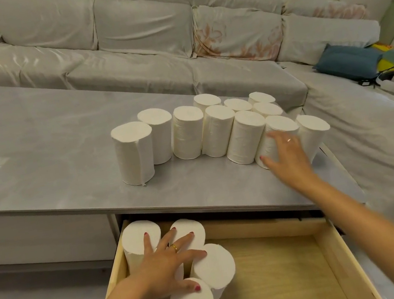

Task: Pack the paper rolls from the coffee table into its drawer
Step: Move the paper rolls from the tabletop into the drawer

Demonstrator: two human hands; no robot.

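Plain white paper rolls (pixel 216 130) stand upright in a tight cluster on the grey worktop (pixel 31 141) at centre frame, eleven tops showing, each a squat coreless cylinder with a flat top and faintly ribbed sides; the leftmost roll (pixel 134 153) has a loose wrap edge running down its side. Below, the wooden drawer (pixel 335 251) is pulled open at lower centre, pale wood inside, and more rolls (pixel 212 265) of the same kind stand upright, packed against its left wall. The left hand (pixel 162 264) lies flat on top of these, fingers (pixel 150 244) spread apart over several roll tops, gripping nothing; it wears a gold ring and red nail polish, with a thin bracelet at the wrist. The right hand (pixel 287 154) reaches to the right end of the cluster, fingers apart and curved against the side of one roll (pixel 277 132) that leans left, touching it but not closed round it. A covered sofa (pixel 118 39) fills the upper frame, with a blue cushion (pixel 349 64) at the right
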